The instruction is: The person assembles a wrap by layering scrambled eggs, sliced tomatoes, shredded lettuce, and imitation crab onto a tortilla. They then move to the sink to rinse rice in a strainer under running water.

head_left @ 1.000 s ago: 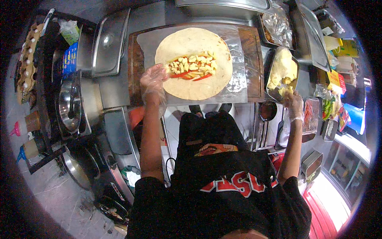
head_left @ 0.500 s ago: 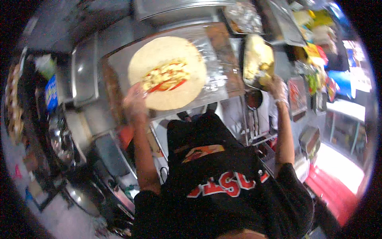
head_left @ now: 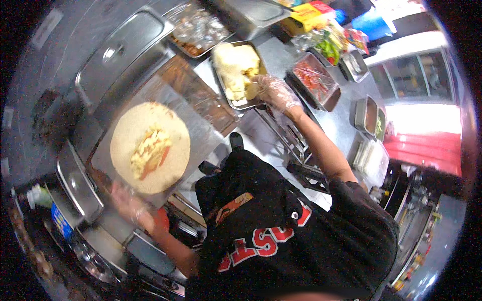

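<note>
A large round tortilla lies flat on a plastic-covered wooden board. Across its middle runs a heap of pale yellow pieces with red strips along one side. My right hand, in a clear glove, reaches into the near end of a metal tray. Its fingers are curled around some of the pale yellow food there; how much they hold is hidden. Also gloved, my left hand is by the tortilla's near left edge, its fingers smeared by motion.
Right of the tray stands a plastic-wrapped container of red strips, with green vegetables behind it. A foil- or plastic-covered pan sits at the back. Metal lids line the left. Stacked clear containers stand farther right.
The view has turned to the right, so the tortilla appears lower left. My left hand has come away from the tortilla's filling toward its outer edge. My right hand stays at the tray.
</note>
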### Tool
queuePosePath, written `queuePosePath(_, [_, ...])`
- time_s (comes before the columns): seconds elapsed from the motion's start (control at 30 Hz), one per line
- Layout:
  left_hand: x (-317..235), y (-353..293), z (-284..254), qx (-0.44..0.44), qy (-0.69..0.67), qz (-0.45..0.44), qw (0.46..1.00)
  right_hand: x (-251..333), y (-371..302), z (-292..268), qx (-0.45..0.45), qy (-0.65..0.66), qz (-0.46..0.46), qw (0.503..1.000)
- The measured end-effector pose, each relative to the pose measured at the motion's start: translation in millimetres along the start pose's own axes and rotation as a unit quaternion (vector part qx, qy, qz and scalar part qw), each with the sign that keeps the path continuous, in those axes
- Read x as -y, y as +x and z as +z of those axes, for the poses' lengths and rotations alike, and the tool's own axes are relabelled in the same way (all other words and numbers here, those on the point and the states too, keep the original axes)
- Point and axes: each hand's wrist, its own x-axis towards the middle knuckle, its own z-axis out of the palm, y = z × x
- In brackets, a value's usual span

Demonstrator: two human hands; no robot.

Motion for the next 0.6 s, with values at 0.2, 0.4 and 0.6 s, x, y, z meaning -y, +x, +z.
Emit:
queuePosePath(0.2, [-47.7, 0.6, 69.3, 0.039, 0.229, 0.403, 0.885, -6.2, -69.1, -29.3, -0.162, 0.286, 0.239, 0.914])
queuePosePath(0.4, [-67.6, -51.1, 161.1, 0.164, 0.193, 0.330, 0.909, -4.1, -189.7, -59.1, -0.247, 0.401, 0.359, 0.806])
queuePosePath(0.6, [-73.0, -129.9, 215.6, 0.275, 0.165, 0.221, 0.921, -73.4, -320.5, -95.9, -0.370, 0.349, 0.463, 0.726])
